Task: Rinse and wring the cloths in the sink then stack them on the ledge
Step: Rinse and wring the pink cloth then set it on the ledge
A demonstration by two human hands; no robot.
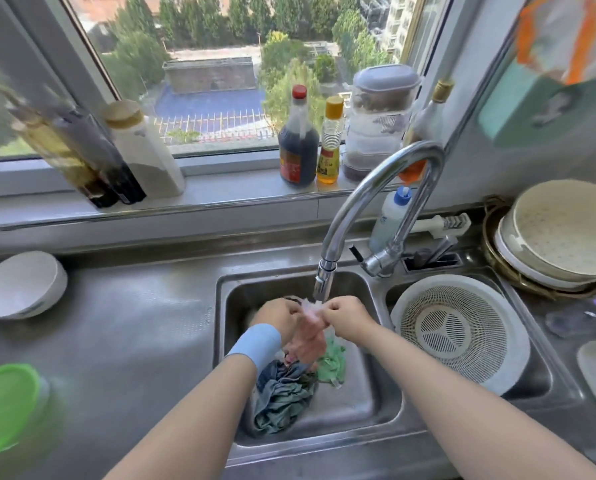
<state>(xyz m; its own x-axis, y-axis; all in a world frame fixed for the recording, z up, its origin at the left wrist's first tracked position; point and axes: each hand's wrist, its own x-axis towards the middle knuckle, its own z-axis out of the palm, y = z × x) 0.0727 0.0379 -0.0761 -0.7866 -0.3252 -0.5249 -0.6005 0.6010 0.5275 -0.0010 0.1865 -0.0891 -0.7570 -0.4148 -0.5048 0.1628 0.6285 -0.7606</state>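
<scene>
The ledge (234, 194) is crowded with bottles (298, 140), so a careless stack could topple one. In the sink (376, 420), the blue cloth (282, 393) and green cloth (331, 363) lie heaped and might dam the water. Under the tap (376, 188), your left hand (277, 315) and right hand (346, 317) each pinch the pink cloth (308, 337) with curled fingers. Held this high, it may spray water onto the counter.

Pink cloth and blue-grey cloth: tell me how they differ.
The pink cloth is pale pink; the blue-grey cloth is dull blue-grey. The left hand and right hand pinch the pink cloth under the faucet spout; neither holds the blue-grey cloth. The pink cloth hangs down; the blue-grey cloth lies bunched on the floor of the sink basin. Both are in that basin.
</scene>
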